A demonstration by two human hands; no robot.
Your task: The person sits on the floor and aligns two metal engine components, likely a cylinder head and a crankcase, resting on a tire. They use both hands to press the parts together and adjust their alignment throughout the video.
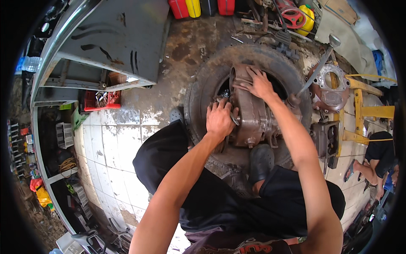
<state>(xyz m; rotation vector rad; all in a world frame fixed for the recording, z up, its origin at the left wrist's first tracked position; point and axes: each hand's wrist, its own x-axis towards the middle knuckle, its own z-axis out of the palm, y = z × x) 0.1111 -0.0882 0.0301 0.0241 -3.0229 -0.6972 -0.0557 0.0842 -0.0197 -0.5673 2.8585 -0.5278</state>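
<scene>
Because the cast-metal gearbox housing (250,109) lying on the tyre (201,82) looks heavy and rigid, it suits gripping around its solid body; the right hand (259,84) rests spread across it, the left hand (220,119) curls beside it, grip unclear.

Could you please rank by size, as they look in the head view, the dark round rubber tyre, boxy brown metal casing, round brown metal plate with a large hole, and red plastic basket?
1. Tyre
2. Casing
3. Plate
4. Basket
These are apparent sizes only.
</scene>
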